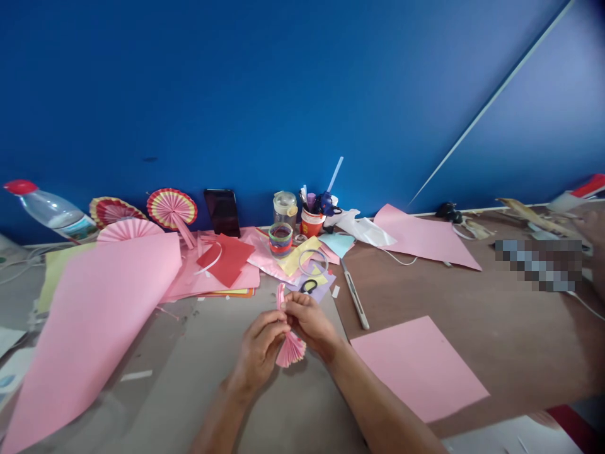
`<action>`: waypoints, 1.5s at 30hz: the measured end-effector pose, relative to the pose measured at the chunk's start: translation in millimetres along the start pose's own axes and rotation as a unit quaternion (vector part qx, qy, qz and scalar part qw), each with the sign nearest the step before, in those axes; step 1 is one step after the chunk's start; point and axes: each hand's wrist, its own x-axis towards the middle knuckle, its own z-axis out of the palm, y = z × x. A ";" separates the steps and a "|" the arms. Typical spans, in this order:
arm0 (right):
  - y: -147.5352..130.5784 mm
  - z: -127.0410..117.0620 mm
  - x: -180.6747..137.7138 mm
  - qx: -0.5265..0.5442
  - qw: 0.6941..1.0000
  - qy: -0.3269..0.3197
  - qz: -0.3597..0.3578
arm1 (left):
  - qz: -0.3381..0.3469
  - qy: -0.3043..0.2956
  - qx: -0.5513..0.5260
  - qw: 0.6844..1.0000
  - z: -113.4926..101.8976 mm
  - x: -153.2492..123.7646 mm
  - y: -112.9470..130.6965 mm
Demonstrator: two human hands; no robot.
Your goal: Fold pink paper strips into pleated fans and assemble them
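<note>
Pink paper covers much of the desk: a big curled sheet (89, 328) runs off the lower left edge, hiding what lies under it, and a bottle (50, 211) is cut off at the far left. Two paper fans (171, 208) lean on the blue wall beside a dark phone (222, 212). At centre, both forearms reach in from below. The left hand (259, 353) is closed, pinching a pleated pink fan (289, 347) at its middle; the right hand (309, 321) grips its upper strip, fingers curled. The pleats spread out below the hands, and the fold between the fingertips is hard to make out, perhaps tied. Scissors (308, 286) lie just beyond, a pink square (418, 366) to the right.
</note>
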 end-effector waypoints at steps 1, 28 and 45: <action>-0.1 1.0 0.0 -0.002 1.000 0.002 -0.004 | -0.018 0.016 -0.013 1.000 2.0 -0.5 -0.6; 8.9 1.6 4.8 -0.134 0.978 0.093 -0.128 | -0.266 0.110 -0.198 0.937 10.7 4.4 -6.1; 17.0 9.9 3.4 -0.126 0.976 0.116 -0.133 | -0.425 0.183 -0.316 0.828 15.5 4.8 -0.8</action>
